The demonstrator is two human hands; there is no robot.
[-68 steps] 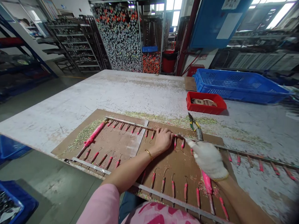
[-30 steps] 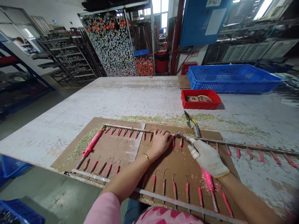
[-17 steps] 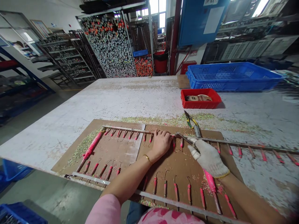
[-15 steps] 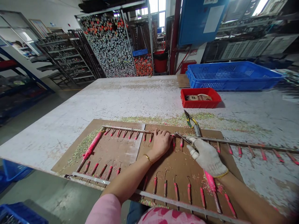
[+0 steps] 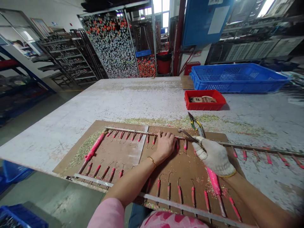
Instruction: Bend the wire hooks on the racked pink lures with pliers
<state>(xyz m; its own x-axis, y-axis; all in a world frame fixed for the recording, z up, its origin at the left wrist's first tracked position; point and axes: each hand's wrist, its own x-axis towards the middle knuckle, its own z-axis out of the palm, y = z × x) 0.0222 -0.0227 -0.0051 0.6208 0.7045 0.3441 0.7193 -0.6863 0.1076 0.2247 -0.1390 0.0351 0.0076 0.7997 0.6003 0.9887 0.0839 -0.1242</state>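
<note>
My left hand [image 5: 165,146], with a gold bangle [image 5: 152,161] on its wrist, has its fingers curled on a long metal strip [image 5: 152,131] lying across a cardboard board [image 5: 118,139]. Pink-coated sticks with wire hooks [image 5: 166,186] hang in rows from similar strips. My right hand [image 5: 215,156], in a white knit glove, grips a thin metal hooked tool [image 5: 188,135] just over the strip. Yellow-handled pliers [image 5: 195,124] lie beyond the glove, near the board's far edge. A thick pink rod [image 5: 215,183] lies below the glove.
Green glitter [image 5: 166,122] is scattered over the white-painted table [image 5: 133,95] and board. A red tray [image 5: 205,106] holds a round tin, and a blue plastic crate [image 5: 237,79] stands behind it. Tall racks of coloured sticks [image 5: 111,47] stand beyond the table.
The gloved right hand has shifted slightly up and right, raising the hooked tool's tip further above the strip. The left hand has barely moved.
</note>
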